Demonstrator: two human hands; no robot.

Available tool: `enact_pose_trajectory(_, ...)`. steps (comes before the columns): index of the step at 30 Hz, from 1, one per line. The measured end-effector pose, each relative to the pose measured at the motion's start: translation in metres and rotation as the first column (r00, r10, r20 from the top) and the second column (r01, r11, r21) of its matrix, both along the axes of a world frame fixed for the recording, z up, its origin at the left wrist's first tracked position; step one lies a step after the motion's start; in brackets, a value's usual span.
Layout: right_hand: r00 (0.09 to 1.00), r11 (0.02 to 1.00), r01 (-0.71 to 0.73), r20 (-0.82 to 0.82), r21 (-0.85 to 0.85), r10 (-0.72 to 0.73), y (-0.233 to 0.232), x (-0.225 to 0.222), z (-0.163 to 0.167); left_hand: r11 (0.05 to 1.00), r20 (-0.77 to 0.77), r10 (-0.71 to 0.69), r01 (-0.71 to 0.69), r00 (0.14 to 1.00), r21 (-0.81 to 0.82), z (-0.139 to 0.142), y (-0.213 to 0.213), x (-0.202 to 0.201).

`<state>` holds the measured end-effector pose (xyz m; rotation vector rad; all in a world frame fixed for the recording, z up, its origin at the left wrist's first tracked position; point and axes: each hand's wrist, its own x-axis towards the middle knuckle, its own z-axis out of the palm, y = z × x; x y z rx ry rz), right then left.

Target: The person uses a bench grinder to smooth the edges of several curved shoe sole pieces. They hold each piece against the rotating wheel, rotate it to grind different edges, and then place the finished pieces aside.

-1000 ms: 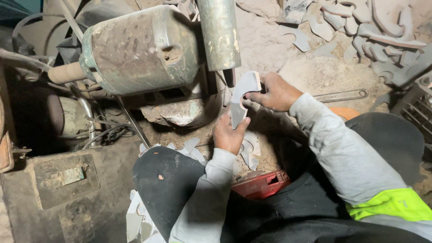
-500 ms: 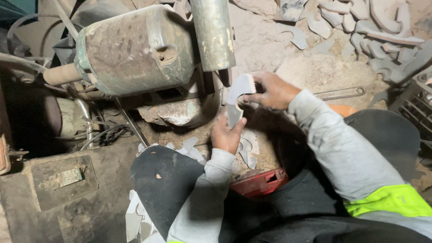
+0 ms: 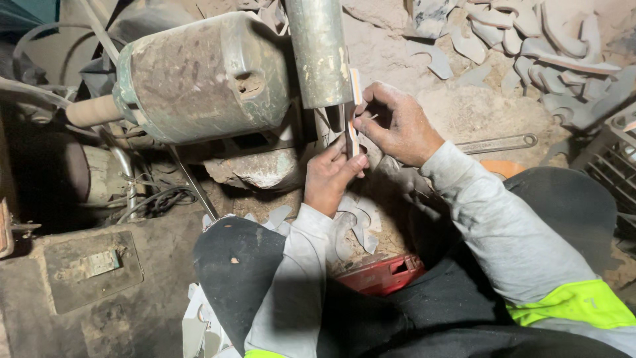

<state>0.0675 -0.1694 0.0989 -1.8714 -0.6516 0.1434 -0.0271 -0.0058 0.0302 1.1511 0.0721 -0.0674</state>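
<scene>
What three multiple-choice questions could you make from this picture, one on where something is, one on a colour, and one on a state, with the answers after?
1. Where does the long metal wrench lie?
A. On the dusty ground right of the right hand
B. On top of the green motor
C. In the red box

2. What colour is the band on the person's right sleeve?
A. Blue
B. Bright yellow-green
C. White

3. How is the thin flat piece held?
A. Lying loose on the ground
B. By the left hand alone
C. Between both hands, edge-on beside the machine's grey column

Answers: 1 A, the wrench lies flat on the dust past the right hand. 2 B, the yellow-green band shows near the elbow. 3 C, the left hand supports it from below and the right hand pinches it higher up, next to the column.
</scene>
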Motion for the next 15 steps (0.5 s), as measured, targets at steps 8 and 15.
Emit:
enact_pose_trajectory(8,0.998,0.998,0.063,-0.018,-0.013,-0.063,0.007,0.004,-0.003,0.996,0.008,-0.051,0.051,0.999,-0.072,0.003,0.008,0.006)
enact_pose_trajectory(15,0.998,0.997,-0.035,0.058,-0.070,0.039,0.003,-0.001,-0.015,0.989,-0.047,-0.109,0.104,0.993,-0.104,-0.012,0.012,-0.006)
